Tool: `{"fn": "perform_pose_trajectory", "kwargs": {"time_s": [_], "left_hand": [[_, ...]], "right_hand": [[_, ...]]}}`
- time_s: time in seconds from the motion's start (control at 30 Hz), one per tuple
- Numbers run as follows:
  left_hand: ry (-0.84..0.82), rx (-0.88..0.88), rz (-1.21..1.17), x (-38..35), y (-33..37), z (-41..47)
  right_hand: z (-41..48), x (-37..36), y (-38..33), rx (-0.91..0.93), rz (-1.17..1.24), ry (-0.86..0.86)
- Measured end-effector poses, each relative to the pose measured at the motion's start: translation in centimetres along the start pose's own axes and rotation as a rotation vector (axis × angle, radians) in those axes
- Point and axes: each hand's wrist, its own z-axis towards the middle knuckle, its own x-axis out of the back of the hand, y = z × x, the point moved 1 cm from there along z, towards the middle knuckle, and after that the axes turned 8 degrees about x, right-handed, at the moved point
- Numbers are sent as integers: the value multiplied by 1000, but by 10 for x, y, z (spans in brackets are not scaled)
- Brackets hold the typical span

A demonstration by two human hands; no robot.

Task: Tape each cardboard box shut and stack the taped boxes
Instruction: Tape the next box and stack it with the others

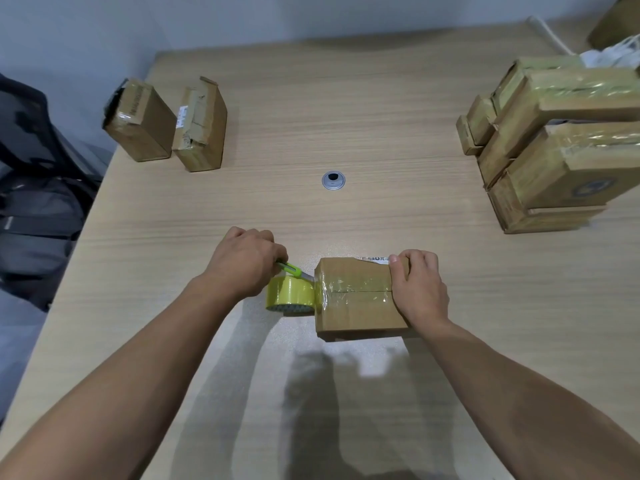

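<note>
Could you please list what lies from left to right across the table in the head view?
Far-left box → box beside it → left hand holding green cutter → tape roll → box being taped → right hand → stack of taped boxes.

Tape roll (290, 294) left of box (360, 296)
</note>
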Motion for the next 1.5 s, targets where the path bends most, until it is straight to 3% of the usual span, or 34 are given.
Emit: {"fn": "perform_pose_trajectory", "kwargs": {"time_s": [0.17, 0.27, 0.37, 0.57, 0.87, 0.93, 1.03, 1.13, 1.2, 1.27, 1.37, 1.5], "left_hand": [[-18, 128, -131, -11, -7, 0], [-29, 353, -410, -25, -21, -2], [-148, 508, -461, -51, -33, -14], [-383, 583, -425, -106, -9, -53], [-361, 696, -582, -127, -6, -64], [-293, 736, -640, -117, -14, -56], [4, 648, -821, -87, -19, -37], [117, 326, -880, -53, -14, -15], [-32, 111, -807, -40, -5, 1], [-253, 20, -709, -35, 6, 13], [-499, 30, -734, -34, 19, 21], [-588, 56, -841, -32, 28, 21]], "right_hand": [[1, -1, 2, -7, -1, -1], [1, -1, 1, -7, -4, 1], [1, -1, 0, -11, -11, -4], [0, 0, -1, 2, -10, -4], [1, -2, -1, -1, -21, -6], [1, -2, -1, 0, -21, -3], [1, -2, 0, 2, -14, 0], [0, -2, 0, 1, -16, 0], [1, -2, -1, -3, -14, 0], [1, -2, -1, -6, -11, -1], [0, -2, -1, -3, -10, -3], [0, -1, 1, 5, -11, -2]]}}
